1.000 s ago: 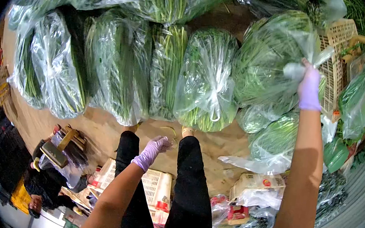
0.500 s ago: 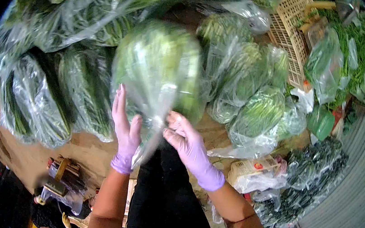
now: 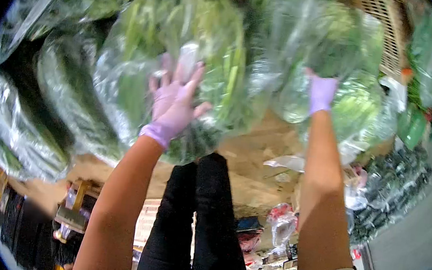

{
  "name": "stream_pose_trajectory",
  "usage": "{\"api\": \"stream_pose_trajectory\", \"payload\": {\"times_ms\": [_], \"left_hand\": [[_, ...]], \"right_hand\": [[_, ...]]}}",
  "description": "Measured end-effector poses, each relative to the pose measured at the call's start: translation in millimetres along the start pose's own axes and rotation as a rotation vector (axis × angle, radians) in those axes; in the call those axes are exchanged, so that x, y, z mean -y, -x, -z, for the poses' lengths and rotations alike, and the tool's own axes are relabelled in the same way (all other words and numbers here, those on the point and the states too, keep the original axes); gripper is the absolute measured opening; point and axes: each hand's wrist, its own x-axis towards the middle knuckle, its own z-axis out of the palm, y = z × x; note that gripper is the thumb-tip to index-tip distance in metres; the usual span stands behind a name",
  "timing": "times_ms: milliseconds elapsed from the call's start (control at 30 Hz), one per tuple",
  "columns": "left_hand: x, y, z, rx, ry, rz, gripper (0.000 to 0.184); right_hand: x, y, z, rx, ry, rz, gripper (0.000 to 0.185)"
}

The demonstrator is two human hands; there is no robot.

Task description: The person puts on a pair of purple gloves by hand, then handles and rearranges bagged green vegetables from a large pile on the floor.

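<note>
My left hand (image 3: pixel 173 100), in a thin lilac glove, lies with fingers spread on a large clear plastic bag of green leafy stalks (image 3: pixel 207 31). That bag rests among the others, right in front of my legs. Further right, my right hand (image 3: pixel 322 91), gloved alike, reaches to another clear bag of green vegetables (image 3: pixel 340 47). Only the back of that hand and a bit of thumb show; its fingers are hidden and blurred at the plastic, so their grip cannot be made out.
Long bagged green vegetables (image 3: pixel 76 85) lie to the left. A beige plastic crate (image 3: pixel 382 28) stands at the far right, near a green bag (image 3: pixel 430 59). Dark green bagged produce (image 3: pixel 395 189) lies lower right. Brown floor covering (image 3: pixel 263 146) shows between the bags and my legs.
The large bag, earlier held up by its gathered neck, now rests on its side. My left hand has flattened onto it. My right hand has left its neck and moved right to another bag.
</note>
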Motion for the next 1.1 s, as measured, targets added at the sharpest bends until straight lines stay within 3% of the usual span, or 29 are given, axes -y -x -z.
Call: {"api": "stream_pose_trajectory", "payload": {"times_ms": [67, 133, 167, 200, 233, 300, 367, 467, 533, 567, 700, 767, 800, 900, 967, 1100], "left_hand": [[14, 4, -7, 0.004, 0.233, -0.057, 0.084], [17, 10, -1, -0.096, 0.273, -0.1, 0.083], [11, 13, 11, -0.18, 0.144, -0.138, 0.082], [6, 15, 15, -0.146, 0.174, -0.14, 0.081], [5, 21, 17, -0.108, 0.214, -0.151, 0.08], [5, 28, 30, -0.132, 0.24, -0.126, 0.079], [-8, 45, 43, -0.163, 0.33, -0.136, 0.076], [-14, 101, 83, -0.231, 0.636, -0.03, 0.077], [-16, 139, 118, -0.307, 0.855, 0.006, 0.082], [-18, 157, 138, -0.366, 0.91, -0.023, 0.082], [-20, 190, 209, -0.49, 0.709, -0.11, 0.084], [-24, 175, 217, -0.35, 0.303, 0.075, 0.084], [-17, 160, 201, -0.317, 0.245, 0.09, 0.082], [32, 99, 109, -0.215, 0.128, 0.108, 0.078], [39, 87, 111, -0.089, 0.052, 0.184, 0.078], [25, 70, 79, -0.13, -0.033, 0.232, 0.081]], "right_hand": [[-8, -21, 7, 0.184, -0.059, -0.044, 0.036], [-53, -34, 23, 0.277, -0.394, 0.17, 0.034], [-45, -26, 49, 0.197, -0.36, 0.057, 0.032], [-92, -51, 53, 0.189, -0.374, 0.043, 0.032], [-85, -25, 77, 0.141, -0.394, 0.161, 0.032], [-41, 6, 116, 0.282, -0.533, 0.147, 0.036], [25, 72, 181, 0.279, -0.542, 0.145, 0.039], [65, 138, 237, 0.347, -0.456, 0.252, 0.048], [83, 187, 269, 0.282, -0.554, 0.115, 0.048], [109, 221, 287, 0.376, -0.656, 0.113, 0.05], [115, 245, 265, 0.634, -0.844, 0.184, 0.073], [151, 273, 232, 0.634, -0.998, -0.048, 0.04], [130, 256, 202, 0.891, -1.067, 0.055, 0.036], [71, 244, 177, 0.793, -0.842, -0.075, 0.042], [9, 230, 172, 0.649, -0.659, -0.014, 0.042], [-147, 149, 178, 0.418, -0.314, -0.222, 0.045]]}}
